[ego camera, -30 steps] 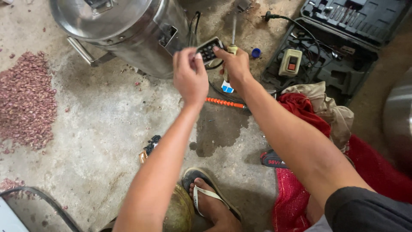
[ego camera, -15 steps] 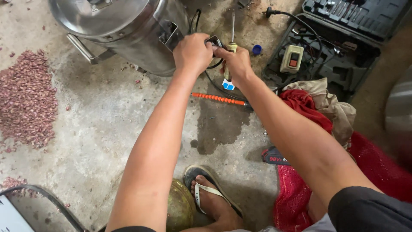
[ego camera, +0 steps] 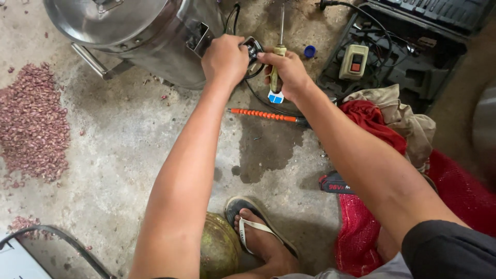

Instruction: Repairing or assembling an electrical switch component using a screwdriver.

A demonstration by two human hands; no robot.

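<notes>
My left hand (ego camera: pixel 225 59) grips a small black part with wires (ego camera: pixel 252 49) beside the side opening of a large stainless steel drum (ego camera: pixel 134 31). My right hand (ego camera: pixel 287 72) holds a screwdriver (ego camera: pixel 279 51) with a yellowish handle, its shaft pointing away from me, and its fingertips touch the same black part. A black cable (ego camera: pixel 258 98) runs from the part down across the concrete floor.
An orange-handled tool (ego camera: pixel 263 114) lies on the floor under my right forearm. An open black tool case (ego camera: pixel 408 46) with a switch box (ego camera: pixel 353 61) sits at the right. Red cloth (ego camera: pixel 372 129), a beige rag (ego camera: pixel 403 113), a pile of reddish grains (ego camera: pixel 31 124), my sandalled foot (ego camera: pixel 258 232).
My left hand moved forward from above the floor onto the black part and closed on it. My right hand stayed on the screwdriver, close to the part.
</notes>
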